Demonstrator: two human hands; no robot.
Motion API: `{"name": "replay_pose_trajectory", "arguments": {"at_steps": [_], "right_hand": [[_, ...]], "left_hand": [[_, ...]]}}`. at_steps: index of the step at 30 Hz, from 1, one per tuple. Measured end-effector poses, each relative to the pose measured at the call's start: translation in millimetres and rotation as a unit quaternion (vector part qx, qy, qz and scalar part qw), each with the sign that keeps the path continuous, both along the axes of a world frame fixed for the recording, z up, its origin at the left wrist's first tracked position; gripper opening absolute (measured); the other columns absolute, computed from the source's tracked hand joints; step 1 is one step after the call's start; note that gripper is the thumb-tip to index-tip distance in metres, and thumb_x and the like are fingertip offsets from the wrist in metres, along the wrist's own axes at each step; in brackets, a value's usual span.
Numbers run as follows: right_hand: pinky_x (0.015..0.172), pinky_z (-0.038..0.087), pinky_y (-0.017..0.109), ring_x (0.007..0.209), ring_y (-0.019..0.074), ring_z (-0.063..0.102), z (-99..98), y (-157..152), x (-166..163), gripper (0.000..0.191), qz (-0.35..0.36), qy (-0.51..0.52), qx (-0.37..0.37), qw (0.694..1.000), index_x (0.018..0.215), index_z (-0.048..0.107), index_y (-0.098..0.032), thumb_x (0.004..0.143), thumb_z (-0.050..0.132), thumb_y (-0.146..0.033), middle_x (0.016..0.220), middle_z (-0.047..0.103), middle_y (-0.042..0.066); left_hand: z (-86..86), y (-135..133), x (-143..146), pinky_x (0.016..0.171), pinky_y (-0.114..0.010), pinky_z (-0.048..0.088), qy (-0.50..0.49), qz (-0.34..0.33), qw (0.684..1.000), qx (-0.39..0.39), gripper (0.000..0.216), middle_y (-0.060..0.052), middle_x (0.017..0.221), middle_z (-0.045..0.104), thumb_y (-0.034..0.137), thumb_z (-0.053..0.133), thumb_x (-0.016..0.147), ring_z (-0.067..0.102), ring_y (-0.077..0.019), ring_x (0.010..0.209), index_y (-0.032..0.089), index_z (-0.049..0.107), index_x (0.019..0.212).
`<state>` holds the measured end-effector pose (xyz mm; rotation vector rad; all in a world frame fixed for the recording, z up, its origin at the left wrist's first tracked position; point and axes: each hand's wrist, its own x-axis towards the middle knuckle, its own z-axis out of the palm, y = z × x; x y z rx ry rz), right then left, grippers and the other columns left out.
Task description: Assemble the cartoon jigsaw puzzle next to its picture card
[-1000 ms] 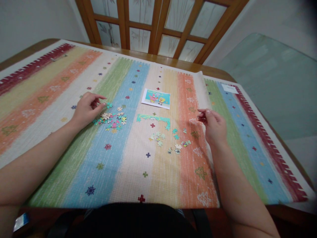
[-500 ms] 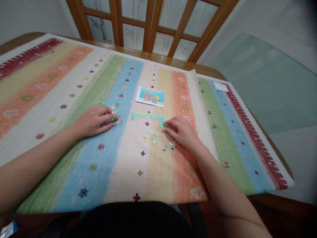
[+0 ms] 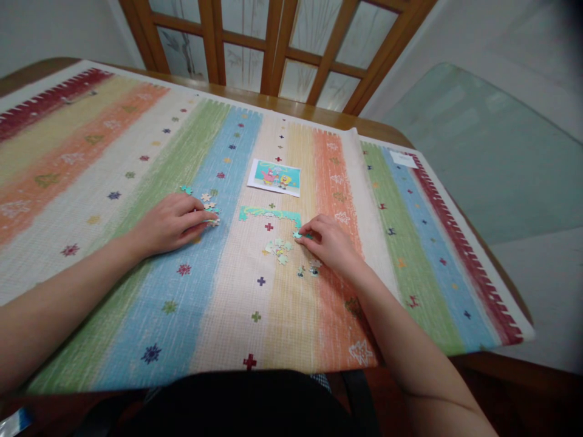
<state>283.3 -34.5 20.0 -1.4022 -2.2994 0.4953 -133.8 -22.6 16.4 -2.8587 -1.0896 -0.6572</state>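
My left hand [image 3: 167,226] rests on the tablecloth at a small heap of jigsaw puzzle pieces [image 3: 207,204], fingers drawn together. A pale piece [image 3: 212,221] shows at its fingertips. My right hand [image 3: 331,243] pinches a teal jigsaw puzzle piece [image 3: 297,235] between thumb and forefinger. That piece lies at the lower right end of a joined teal strip [image 3: 269,213]; whether they interlock I cannot tell. Below the strip is a cluster of loose pale-green pieces [image 3: 279,249], with a few darker pieces [image 3: 314,267] to its right.
A picture card [image 3: 276,177] with cartoon figures lies beyond the strip. The striped tablecloth [image 3: 232,303] covers the table. A white slip [image 3: 403,159] lies near the far right edge. Wooden glazed doors [image 3: 268,48] stand behind the table, and a greenish panel [image 3: 483,158] is to the right.
The left fingers have drawn closer together over the heap. More of the teal piece now shows at my right fingertips, beside the strip's end. The view has shifted slightly.
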Motion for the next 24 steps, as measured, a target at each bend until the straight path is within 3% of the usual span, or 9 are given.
{"name": "replay_pose_trajectory", "arguments": {"at_steps": [10, 16, 18, 21, 24], "right_hand": [[0.072, 0.048, 0.036, 0.079, 0.0215, 0.064, 8.7, -4, -7, 0.013, -0.036, 0.039, -0.076, 0.996, 0.082, 0.066, -0.024, 0.086, 0.077, -0.019, 0.083, 0.071, 0.003], [0.066, 0.045, 0.032, 0.07, 0.017, 0.06, 15.4, -6, -12, 0.01, -0.059, 0.103, -0.075, 0.99, 0.08, 0.068, -0.024, 0.084, 0.076, -0.021, 0.077, 0.07, 0.001], [0.066, 0.045, 0.032, 0.069, 0.0165, 0.06, 19.2, -8, -16, 0.008, -0.058, 0.138, -0.068, 0.986, 0.08, 0.069, -0.024, 0.084, 0.075, -0.022, 0.076, 0.071, 0.001], [0.067, 0.047, 0.032, 0.071, 0.0166, 0.062, 22.9, -14, -24, 0.011, -0.032, 0.2, -0.055, 0.978, 0.08, 0.069, -0.024, 0.086, 0.077, -0.029, 0.078, 0.072, 0.001], [0.068, 0.049, 0.033, 0.072, 0.0172, 0.065, 22.0, -23, -33, 0.015, 0.012, 0.239, -0.02, 0.971, 0.08, 0.069, -0.024, 0.089, 0.077, -0.033, 0.078, 0.073, 0.001]], "left_hand": [[-1.5, -4, 2, 0.08, -0.04, 0.051, -0.002, -0.033, 0.999, 0.036, 0.028, -0.01, 0.104, 0.072, 0.031, 0.053, 0.105, 0.065, -0.025, 0.091, 0.026, 0.075, 0.122], [7.8, -16, 27, 0.084, -0.039, 0.051, -0.036, -0.043, 0.998, -0.013, 0.025, -0.009, 0.104, 0.071, 0.031, 0.053, 0.105, 0.064, -0.0242, 0.094, 0.026, 0.074, 0.118], [13.2, -22, 46, 0.086, -0.039, 0.052, -0.065, -0.063, 0.995, -0.047, 0.025, -0.009, 0.102, 0.07, 0.03, 0.052, 0.107, 0.064, -0.0235, 0.095, 0.022, 0.073, 0.117], [20.9, -31, 79, 0.09, -0.038, 0.051, -0.105, -0.05, 0.981, -0.158, 0.027, -0.01, 0.104, 0.072, 0.029, 0.05, 0.107, 0.065, -0.0228, 0.099, 0.018, 0.073, 0.116], [25.4, -38, 111, 0.089, -0.037, 0.051, -0.156, -0.033, 0.941, -0.298, 0.028, -0.009, 0.103, 0.075, 0.031, 0.051, 0.106, 0.067, -0.0214, 0.096, 0.017, 0.074, 0.115]]}}
